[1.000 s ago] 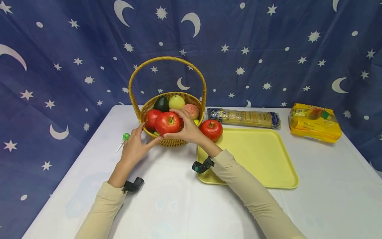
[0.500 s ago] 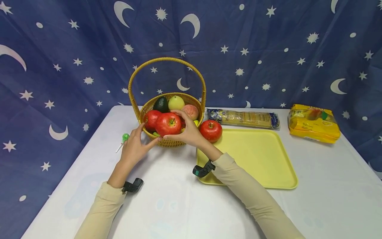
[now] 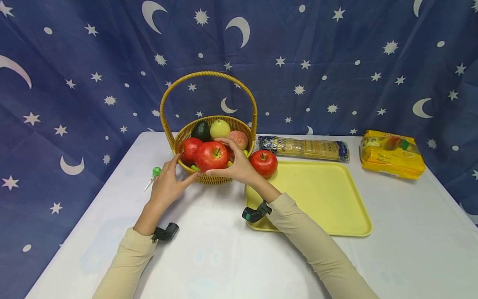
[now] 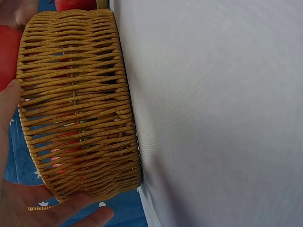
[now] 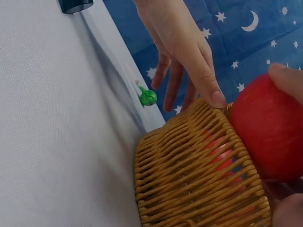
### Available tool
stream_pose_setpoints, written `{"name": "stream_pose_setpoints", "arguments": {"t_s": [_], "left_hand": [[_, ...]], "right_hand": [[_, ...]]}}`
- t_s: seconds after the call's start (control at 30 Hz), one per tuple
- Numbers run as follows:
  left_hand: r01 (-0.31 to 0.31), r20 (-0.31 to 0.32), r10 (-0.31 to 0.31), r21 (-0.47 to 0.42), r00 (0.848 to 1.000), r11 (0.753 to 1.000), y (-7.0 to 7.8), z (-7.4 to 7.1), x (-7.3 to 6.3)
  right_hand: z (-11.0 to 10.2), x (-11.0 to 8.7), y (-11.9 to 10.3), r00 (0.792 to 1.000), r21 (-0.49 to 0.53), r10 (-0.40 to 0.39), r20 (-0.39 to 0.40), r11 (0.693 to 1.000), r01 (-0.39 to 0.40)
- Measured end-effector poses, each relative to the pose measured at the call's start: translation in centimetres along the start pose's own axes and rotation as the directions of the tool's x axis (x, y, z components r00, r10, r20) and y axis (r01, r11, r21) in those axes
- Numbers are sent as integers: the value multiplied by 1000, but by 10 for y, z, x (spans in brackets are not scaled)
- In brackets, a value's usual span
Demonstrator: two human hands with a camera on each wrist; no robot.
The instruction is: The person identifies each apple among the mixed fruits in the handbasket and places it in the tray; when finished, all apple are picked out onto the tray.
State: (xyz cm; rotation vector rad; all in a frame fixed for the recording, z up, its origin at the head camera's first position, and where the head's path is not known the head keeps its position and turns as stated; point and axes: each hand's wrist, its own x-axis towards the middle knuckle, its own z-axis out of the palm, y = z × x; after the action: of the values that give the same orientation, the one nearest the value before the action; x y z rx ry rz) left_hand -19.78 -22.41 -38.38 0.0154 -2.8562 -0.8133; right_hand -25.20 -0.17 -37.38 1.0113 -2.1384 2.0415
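My right hand [image 3: 240, 166] grips a large red apple [image 3: 211, 157] at the front of the wicker basket [image 3: 214, 179], with fingers over its far side and thumb low in front. In the right wrist view this apple [image 5: 270, 127] sits right at the rim. My left hand [image 3: 166, 182] holds the basket's left side: its thumb is at the front rim, its fingers round the outer wall, as the left wrist view shows. Inside lie another red apple [image 3: 189, 150], an avocado [image 3: 201, 131], a yellow-green pear [image 3: 220, 129] and a peach [image 3: 238, 140]. Lower fruit is partly hidden.
Right of the basket, a red apple [image 3: 263, 163] sits at the corner of a yellow tray [image 3: 313, 199]. Behind the tray lies a spaghetti pack [image 3: 304, 148]; a yellow package [image 3: 391, 154] stands far right. A green lollipop [image 3: 156, 171] lies left of my left hand.
The apple in my right hand has shifted slightly to the right and toward me. My left hand keeps its place on the basket.
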Motion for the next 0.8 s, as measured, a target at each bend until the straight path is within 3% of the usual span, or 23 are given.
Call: {"name": "stream_pose_setpoints", "arguments": {"t_s": [0.2,0.47,0.8], "left_hand": [[5,1,-5,0,1000,1000,1,0,0],[0,6,0,-5,1000,1000,1,1,1],[0,5,0,-9,1000,1000,1,-1,1]], "right_hand": [[-4,-4,-2,1000,-6,7,3,1000,-7],[-10,-9,-10,996,-89,-70,48,993,74],[-18,-15,-17,994,-157,-61,90,985,74]]}}
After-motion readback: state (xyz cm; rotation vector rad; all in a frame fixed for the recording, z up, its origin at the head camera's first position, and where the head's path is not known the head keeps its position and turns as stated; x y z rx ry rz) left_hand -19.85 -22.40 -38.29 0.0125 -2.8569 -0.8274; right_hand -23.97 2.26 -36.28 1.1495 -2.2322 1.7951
